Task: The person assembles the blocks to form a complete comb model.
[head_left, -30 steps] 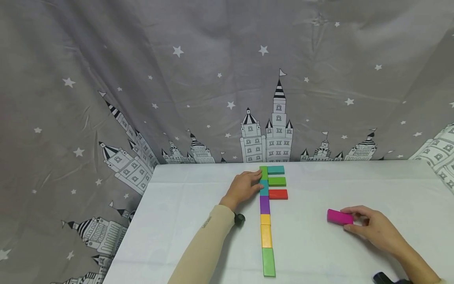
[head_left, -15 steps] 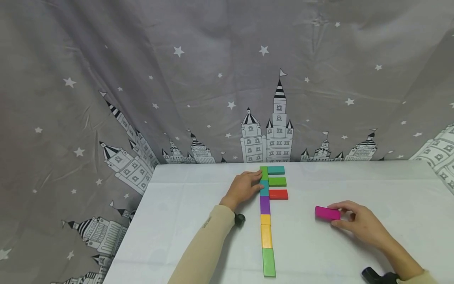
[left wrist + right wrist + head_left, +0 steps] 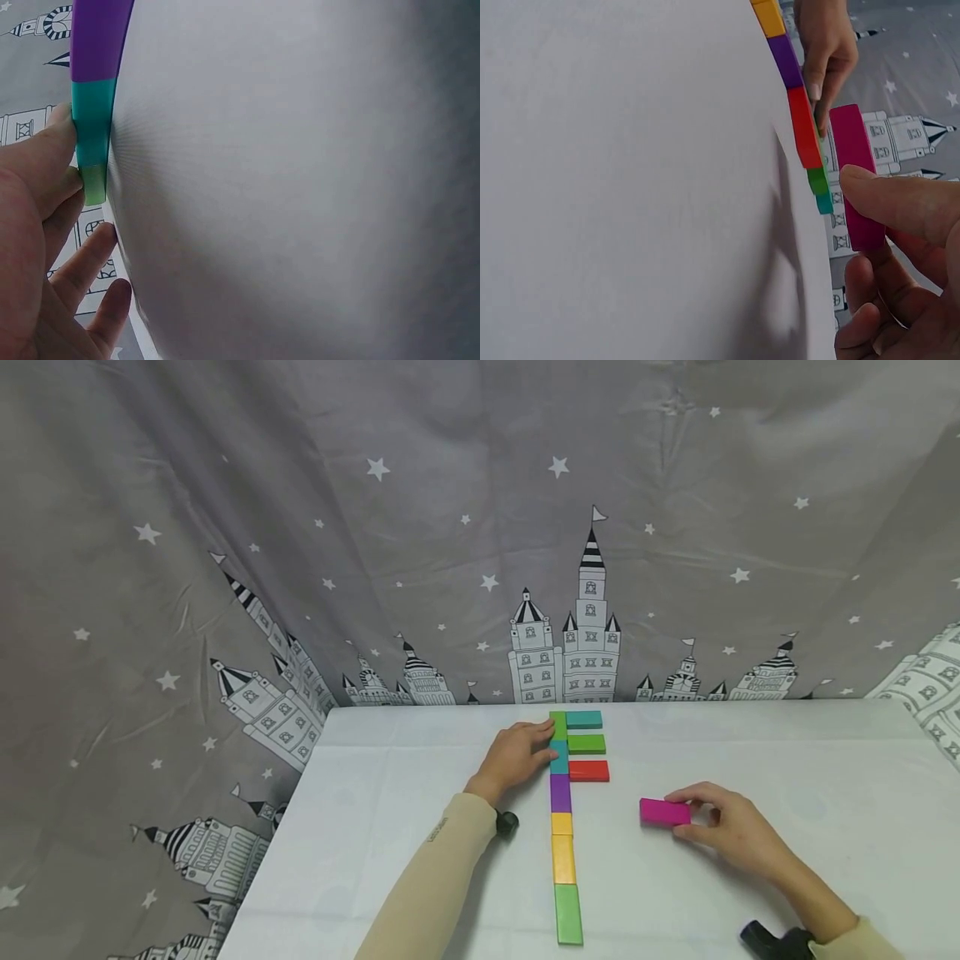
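My right hand pinches a magenta block by its right end, thumb on one long side and fingers on the other. Seen from the right wrist, this block is held up off the white table. My left hand rests at the far end of a column of blocks, its fingertips touching the left side of a green block and a teal block. A teal block, a green block and a red block stick out to the right of that column.
Toward me the column continues with a purple block, a short yellow block, a longer yellow block and a light green block. A grey curtain printed with castles and stars hangs behind the white table.
My right hand has carried the magenta block leftward, closer to the column. My left hand and the blocks on the table have stayed in place.
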Action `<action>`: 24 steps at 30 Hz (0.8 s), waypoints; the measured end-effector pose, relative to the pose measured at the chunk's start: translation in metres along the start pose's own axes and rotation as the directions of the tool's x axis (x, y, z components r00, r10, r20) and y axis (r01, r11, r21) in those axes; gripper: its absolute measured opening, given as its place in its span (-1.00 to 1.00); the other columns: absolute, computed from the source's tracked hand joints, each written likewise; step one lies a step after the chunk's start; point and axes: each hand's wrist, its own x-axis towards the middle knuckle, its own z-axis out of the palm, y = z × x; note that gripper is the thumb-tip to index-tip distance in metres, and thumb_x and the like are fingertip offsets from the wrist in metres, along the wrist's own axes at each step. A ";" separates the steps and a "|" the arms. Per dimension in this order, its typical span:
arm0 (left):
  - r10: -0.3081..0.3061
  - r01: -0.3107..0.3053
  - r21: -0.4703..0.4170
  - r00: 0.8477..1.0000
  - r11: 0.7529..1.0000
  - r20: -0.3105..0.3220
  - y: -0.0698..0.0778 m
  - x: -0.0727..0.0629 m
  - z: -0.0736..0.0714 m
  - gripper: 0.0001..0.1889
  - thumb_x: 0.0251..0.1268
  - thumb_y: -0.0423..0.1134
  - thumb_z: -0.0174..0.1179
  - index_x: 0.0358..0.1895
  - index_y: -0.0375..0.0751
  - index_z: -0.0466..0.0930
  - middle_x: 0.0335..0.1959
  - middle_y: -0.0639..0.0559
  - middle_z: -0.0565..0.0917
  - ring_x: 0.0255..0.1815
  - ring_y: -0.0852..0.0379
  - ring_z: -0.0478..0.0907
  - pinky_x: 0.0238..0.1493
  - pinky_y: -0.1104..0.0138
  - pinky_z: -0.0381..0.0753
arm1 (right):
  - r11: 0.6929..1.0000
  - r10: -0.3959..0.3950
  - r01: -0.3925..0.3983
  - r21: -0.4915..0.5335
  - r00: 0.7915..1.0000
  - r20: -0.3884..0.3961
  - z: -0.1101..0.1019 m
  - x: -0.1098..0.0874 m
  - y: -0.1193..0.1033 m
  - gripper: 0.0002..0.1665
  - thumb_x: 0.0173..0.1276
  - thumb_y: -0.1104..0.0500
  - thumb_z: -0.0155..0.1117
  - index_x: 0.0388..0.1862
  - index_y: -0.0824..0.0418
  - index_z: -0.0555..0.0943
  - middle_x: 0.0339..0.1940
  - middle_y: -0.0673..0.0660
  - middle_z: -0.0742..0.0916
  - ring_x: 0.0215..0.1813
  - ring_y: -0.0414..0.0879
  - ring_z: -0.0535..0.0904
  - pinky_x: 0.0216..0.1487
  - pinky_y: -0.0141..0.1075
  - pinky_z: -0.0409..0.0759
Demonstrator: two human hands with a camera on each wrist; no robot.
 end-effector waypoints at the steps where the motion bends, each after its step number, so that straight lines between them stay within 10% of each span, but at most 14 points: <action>1: -0.001 0.001 0.001 1.000 1.000 0.001 0.000 0.000 0.000 -0.42 0.41 0.05 0.24 0.43 0.00 0.43 0.48 0.29 0.37 0.47 0.12 0.33 0.48 0.09 0.30 | 1.000 0.000 0.000 0.005 1.000 0.008 0.002 0.001 -0.002 -0.57 0.11 0.16 0.61 -0.01 0.06 0.74 -0.08 0.02 0.71 -0.25 -0.17 0.42 -0.35 -0.39 0.41; 24: -0.005 0.005 -0.005 1.000 1.000 0.006 0.002 0.001 -0.001 -0.42 0.41 0.04 0.24 0.44 0.00 0.42 0.47 0.28 0.38 0.46 0.11 0.34 0.47 0.09 0.31 | 0.999 0.007 -0.011 0.047 0.997 0.081 0.033 0.029 -0.025 -0.57 0.13 0.21 0.59 0.01 0.05 0.73 -0.03 0.01 0.72 -0.05 -0.06 0.52 -0.18 -0.32 0.54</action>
